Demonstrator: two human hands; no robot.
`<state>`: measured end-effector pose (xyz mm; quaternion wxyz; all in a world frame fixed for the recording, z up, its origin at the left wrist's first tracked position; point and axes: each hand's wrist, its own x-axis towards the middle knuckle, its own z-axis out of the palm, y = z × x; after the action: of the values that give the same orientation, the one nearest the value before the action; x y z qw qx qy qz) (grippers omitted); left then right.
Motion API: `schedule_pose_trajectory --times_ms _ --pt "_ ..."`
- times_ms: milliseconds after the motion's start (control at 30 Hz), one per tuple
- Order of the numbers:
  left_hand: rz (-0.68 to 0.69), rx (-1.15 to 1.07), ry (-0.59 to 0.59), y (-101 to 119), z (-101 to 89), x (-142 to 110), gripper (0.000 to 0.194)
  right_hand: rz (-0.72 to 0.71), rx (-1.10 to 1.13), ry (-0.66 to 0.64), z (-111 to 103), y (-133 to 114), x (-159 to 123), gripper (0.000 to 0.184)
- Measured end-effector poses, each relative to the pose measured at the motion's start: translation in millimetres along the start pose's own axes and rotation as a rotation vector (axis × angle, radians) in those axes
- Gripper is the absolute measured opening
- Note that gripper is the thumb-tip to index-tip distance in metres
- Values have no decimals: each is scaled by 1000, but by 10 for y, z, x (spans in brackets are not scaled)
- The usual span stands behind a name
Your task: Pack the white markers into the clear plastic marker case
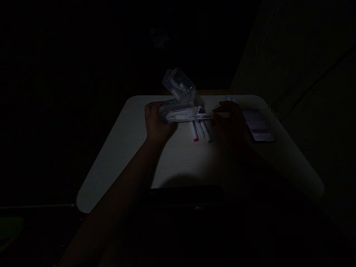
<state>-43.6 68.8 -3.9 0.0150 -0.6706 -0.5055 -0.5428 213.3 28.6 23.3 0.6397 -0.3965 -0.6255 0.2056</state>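
Note:
My left hand (pixel 155 120) is closed around the left end of a clear plastic case (pixel 180 107), which lies tilted on its side above the table. Several white markers show inside it. The case's lid (pixel 178 84) hangs open at the top and holds a few small pale pieces I cannot make out. At the case's right-hand mouth, my right hand (pixel 229 118) pinches a white marker (pixel 207 116) lying level, its left end at the opening. Below the mouth, a pink-ended marker (pixel 194 133) and a green-ended marker (pixel 206 132) lie on the table.
The pale table (pixel 178 159) has rounded corners and a dark strip (pixel 186 193) at its near edge. More markers (pixel 228 99) lie beyond my right hand. A phone-like flat object (pixel 258 126) with a lit face lies at the right. The surroundings are very dark.

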Motion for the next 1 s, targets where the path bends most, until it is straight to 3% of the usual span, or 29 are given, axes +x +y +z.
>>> schedule_pose_trajectory --times_ms 400,733,1000 --pt "3 -5 -9 -13 4 -5 65 -44 -14 102 13 29 -12 47" --pt "5 -12 -16 -6 -5 -1 59 3 19 45 20 3 -9 44" --pt "-3 -32 -13 -7 1 -2 66 -25 29 47 25 84 -22 48"
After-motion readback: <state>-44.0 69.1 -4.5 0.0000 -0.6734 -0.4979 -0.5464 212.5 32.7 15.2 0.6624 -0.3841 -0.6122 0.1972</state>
